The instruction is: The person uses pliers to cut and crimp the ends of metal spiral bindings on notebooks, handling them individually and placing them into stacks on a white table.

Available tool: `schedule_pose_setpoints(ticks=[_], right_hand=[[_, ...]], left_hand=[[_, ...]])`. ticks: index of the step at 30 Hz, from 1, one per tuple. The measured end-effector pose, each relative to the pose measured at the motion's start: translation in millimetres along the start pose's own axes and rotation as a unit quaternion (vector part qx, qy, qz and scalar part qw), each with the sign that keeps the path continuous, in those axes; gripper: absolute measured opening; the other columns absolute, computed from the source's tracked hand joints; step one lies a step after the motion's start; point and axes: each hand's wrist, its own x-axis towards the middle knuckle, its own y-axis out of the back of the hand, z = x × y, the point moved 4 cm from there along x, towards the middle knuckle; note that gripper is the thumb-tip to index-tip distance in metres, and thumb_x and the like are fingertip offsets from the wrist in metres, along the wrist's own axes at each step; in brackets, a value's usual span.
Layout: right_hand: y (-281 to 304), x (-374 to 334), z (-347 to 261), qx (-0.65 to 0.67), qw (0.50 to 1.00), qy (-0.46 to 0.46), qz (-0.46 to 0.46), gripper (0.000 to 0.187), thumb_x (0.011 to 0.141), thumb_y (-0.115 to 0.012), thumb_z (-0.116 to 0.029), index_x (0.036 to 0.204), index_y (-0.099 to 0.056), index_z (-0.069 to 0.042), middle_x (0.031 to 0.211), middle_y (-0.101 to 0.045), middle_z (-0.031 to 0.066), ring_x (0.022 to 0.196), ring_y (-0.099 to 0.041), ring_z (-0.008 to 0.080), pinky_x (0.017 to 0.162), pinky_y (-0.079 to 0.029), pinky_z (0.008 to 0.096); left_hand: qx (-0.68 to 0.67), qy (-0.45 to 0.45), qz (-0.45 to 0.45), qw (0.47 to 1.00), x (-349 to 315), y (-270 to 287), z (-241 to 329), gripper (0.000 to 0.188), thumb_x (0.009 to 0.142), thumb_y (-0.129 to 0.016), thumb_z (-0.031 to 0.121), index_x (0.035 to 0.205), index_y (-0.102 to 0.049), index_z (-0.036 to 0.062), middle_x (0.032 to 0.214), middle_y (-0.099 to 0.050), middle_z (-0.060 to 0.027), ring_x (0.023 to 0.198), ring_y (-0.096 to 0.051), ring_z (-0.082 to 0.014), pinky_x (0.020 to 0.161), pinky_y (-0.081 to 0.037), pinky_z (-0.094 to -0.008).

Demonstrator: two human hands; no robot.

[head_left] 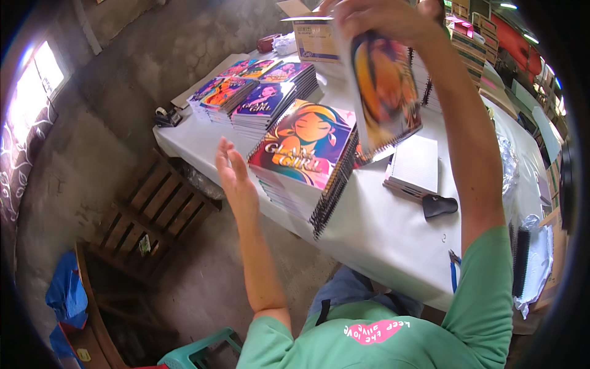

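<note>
High over the table, my right hand [381,19] is closed on the upper end of a spiral notebook [382,86] with a colourful illustrated cover. The notebook hangs tilted and slightly blurred. Just below and left of it stands a tall stack of spiral notebooks [301,144], the top one showing a drawn face with orange hair. My left hand [236,178] is beside that stack's left side, fingers stretched out and nothing in them. Further back, several more notebook stacks [261,100] sit close together.
On the white-covered table [381,246] lie white spiral pads [415,163], a black object [439,206] and blue-handled pliers [453,273]. An open cardboard box [316,43] stands at the back. Left are a tape dispenser [166,117] and a wooden slatted rack [150,212]; below, a green stool [200,352].
</note>
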Motion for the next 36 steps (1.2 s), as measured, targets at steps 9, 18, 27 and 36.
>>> schedule_pose_setpoints(ticks=[9, 18, 27, 36], right_hand=[[-118.9, 76.9, 55.9, -0.14, 0.975, 0.09, -0.148, 0.075, 0.066, -0.077, -0.039, 0.13, -0.049, -0.012, 0.132, -0.049, 0.0098, 0.123, -0.044, 0.0266, 0.094, -0.043, 0.0384], [-108.3, -74.4, 181.9, 0.063, 0.93, -0.153, 0.328, 0.05, 0.086, -0.062, -0.036, 0.118, -0.056, 0.002, 0.103, -0.065, 0.0162, 0.096, -0.062, 0.0212, 0.085, -0.047, 0.0305], [-98.3, -110.4, 232.9, 0.238, 0.804, -0.234, 0.493, 0.04, 0.09, -0.055, -0.027, 0.12, -0.052, -0.001, 0.099, -0.065, 0.0124, 0.096, -0.06, 0.0187, 0.082, -0.047, 0.0299], [-125.0, -161.7, 357.1, -0.126, 0.746, -0.618, 0.214, 0.099, 0.062, -0.076, -0.04, 0.14, -0.023, -0.009, 0.117, -0.058, 0.0198, 0.11, -0.055, 0.0338, 0.095, -0.035, 0.0569]], left_hand=[[-0.196, 0.055, -0.01, 0.979, -10.7, -39.4, -27.1, 0.062, 0.094, -0.034, 0.054, 0.129, -0.037, 0.0031, 0.121, -0.047, -0.0135, 0.112, -0.047, -0.0199, 0.096, -0.037, -0.0329], [-0.203, 0.012, 0.065, 0.977, -9.5, -52.4, -32.5, 0.023, 0.089, -0.059, 0.017, 0.101, -0.056, -0.0019, 0.102, -0.059, -0.0111, 0.093, -0.055, -0.0144, 0.084, -0.044, -0.0269], [-0.181, 0.019, 0.073, 0.981, -10.3, -32.4, -36.9, 0.038, 0.091, -0.057, 0.032, 0.105, -0.058, -0.0033, 0.096, -0.06, -0.009, 0.086, -0.057, -0.0131, 0.077, -0.047, -0.0249], [0.048, -0.055, 0.213, 0.974, -16.8, -15.7, 9.9, 0.031, 0.097, -0.044, 0.026, 0.11, -0.053, -0.0004, 0.114, -0.053, -0.0099, 0.107, -0.049, -0.0194, 0.092, -0.038, -0.0322]])
